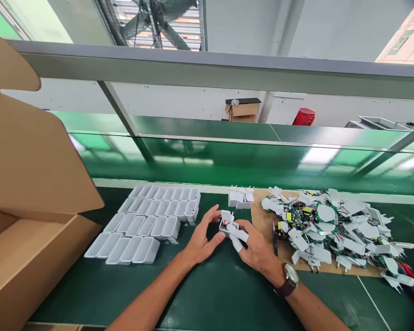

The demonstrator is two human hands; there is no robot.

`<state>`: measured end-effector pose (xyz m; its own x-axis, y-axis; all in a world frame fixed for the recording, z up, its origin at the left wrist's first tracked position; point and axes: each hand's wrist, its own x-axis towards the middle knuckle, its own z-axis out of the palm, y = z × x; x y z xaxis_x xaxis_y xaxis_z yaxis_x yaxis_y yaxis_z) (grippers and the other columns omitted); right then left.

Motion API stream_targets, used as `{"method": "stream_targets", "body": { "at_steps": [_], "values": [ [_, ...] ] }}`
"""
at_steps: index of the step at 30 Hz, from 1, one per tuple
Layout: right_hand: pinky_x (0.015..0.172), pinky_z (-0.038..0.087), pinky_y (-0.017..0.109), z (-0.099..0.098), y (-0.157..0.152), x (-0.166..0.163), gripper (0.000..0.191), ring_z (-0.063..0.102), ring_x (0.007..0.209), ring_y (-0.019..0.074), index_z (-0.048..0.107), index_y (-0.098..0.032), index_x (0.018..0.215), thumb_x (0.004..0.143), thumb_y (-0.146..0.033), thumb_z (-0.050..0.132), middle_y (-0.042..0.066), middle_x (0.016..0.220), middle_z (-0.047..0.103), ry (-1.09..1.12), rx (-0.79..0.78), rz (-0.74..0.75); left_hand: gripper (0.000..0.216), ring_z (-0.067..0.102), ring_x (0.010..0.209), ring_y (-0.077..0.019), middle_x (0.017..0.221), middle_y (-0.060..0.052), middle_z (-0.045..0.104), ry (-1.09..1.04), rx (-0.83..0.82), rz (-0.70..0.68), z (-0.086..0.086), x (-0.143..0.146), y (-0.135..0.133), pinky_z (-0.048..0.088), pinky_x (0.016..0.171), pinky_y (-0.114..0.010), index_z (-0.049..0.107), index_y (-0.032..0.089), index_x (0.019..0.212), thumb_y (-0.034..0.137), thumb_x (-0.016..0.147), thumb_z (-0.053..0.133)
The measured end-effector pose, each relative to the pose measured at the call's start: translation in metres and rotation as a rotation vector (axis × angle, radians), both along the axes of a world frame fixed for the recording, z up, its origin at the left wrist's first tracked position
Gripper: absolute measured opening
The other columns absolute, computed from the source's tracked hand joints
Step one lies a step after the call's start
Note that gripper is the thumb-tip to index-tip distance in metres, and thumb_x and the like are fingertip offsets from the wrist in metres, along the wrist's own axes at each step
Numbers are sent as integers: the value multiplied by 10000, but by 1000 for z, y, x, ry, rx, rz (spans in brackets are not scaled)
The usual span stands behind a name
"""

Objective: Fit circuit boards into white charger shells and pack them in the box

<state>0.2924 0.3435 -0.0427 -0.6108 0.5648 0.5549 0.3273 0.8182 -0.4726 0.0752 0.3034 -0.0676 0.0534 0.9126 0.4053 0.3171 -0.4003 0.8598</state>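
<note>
Between my hands is a small white plastic charger case (pixel 223 228), its open top showing a bit of green circuit board and coloured wire. My left hand (pixel 204 239) grips the case from the left, thumb on the near side and fingers curled behind. My right hand (pixel 258 248), with white wraps on its fingers and a watch at the wrist, closes on the charger circuit board (pixel 227 216) with its white end piece, which stands up partly out of the case. The fingertips hide part of both pieces.
Rows of open white cases (pixel 148 218) lie to the left, beside an open cardboard box (pixel 48 257). A few filled cases with plug pins (pixel 240 197) stand behind my hands. Circuit boards with white parts (pixel 331 225) are heaped on cardboard at right. A green belt (pixel 255 161) runs behind.
</note>
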Motion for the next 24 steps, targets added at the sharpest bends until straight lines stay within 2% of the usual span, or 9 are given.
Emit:
{"method": "stream_targets", "body": {
  "at_steps": [2, 3, 5, 7, 8, 14, 17, 22, 24],
  "values": [
    [771, 634, 349, 0, -1, 1, 389, 705, 939, 233, 613, -241, 1286, 944, -85, 515, 113, 1170, 670, -31, -4, 5, 756, 651, 1239, -306, 1439, -183, 603, 33, 62, 10, 5, 1, -1, 553, 1050, -506, 349, 230, 1568, 473, 940, 692],
    [742, 632, 348, -1, 0, 0, 371, 702, 912, 235, 614, -231, 1269, 939, -90, 517, 114, 1149, 674, -64, -4, 11, 690, 646, 1249, -308, 1433, -180, 605, 61, 93, 19, 7, 2, -1, 560, 1040, -494, 424, 232, 1512, 440, 924, 720],
    [717, 632, 349, -4, 0, -1, 357, 701, 878, 234, 601, -224, 1275, 948, -106, 517, 109, 1126, 680, -124, -14, 19, 415, 667, 1204, -282, 1330, -152, 655, 118, 152, 61, 12, 4, 0, 577, 1001, -455, 575, 225, 1301, 332, 927, 720],
    [753, 639, 357, -7, 0, -2, 377, 711, 908, 234, 564, -231, 1337, 980, -123, 514, 104, 1155, 681, -130, -51, 3, 164, 698, 1078, -236, 1152, -112, 695, 144, 196, 115, 14, 6, 1, 594, 928, -405, 604, 215, 1084, 242, 942, 680],
    [778, 641, 363, -8, 0, -3, 394, 715, 937, 237, 541, -237, 1374, 996, -131, 510, 103, 1170, 680, -123, -60, -7, 113, 702, 1017, -220, 1077, -95, 695, 145, 208, 133, 14, 7, 1, 597, 890, -385, 588, 213, 1022, 223, 944, 670],
    [774, 637, 372, -10, 0, -4, 434, 709, 960, 252, 502, -238, 1430, 1006, -144, 511, 110, 1127, 686, -99, 5, 7, 145, 670, 926, -200, 973, -65, 655, 167, 165, 99, 14, 3, 3, 575, 819, -352, 539, 217, 923, 230, 928, 683],
    [766, 633, 371, -10, 1, -6, 448, 707, 933, 243, 490, -240, 1430, 995, -135, 502, 104, 1130, 686, -101, -37, -10, 155, 656, 927, -194, 985, -63, 640, 163, 135, 56, 17, 0, 4, 565, 819, -344, 537, 217, 937, 223, 920, 691],
    [731, 621, 389, -8, 0, -9, 343, 684, 881, 253, 591, -243, 1317, 994, -161, 509, 87, 1026, 675, -159, -54, -48, 139, 646, 930, -189, 1010, -66, 630, 157, 117, 39, 18, 1, 3, 553, 821, -339, 542, 215, 951, 211, 920, 678],
    [776, 629, 390, -8, 0, -8, 346, 694, 929, 245, 587, -257, 1328, 991, -186, 546, 86, 1096, 674, -107, -119, -37, 139, 647, 919, -190, 1011, -66, 633, 154, 101, 40, 18, 1, 3, 554, 816, -341, 541, 216, 957, 230, 923, 676]
  ]
}}
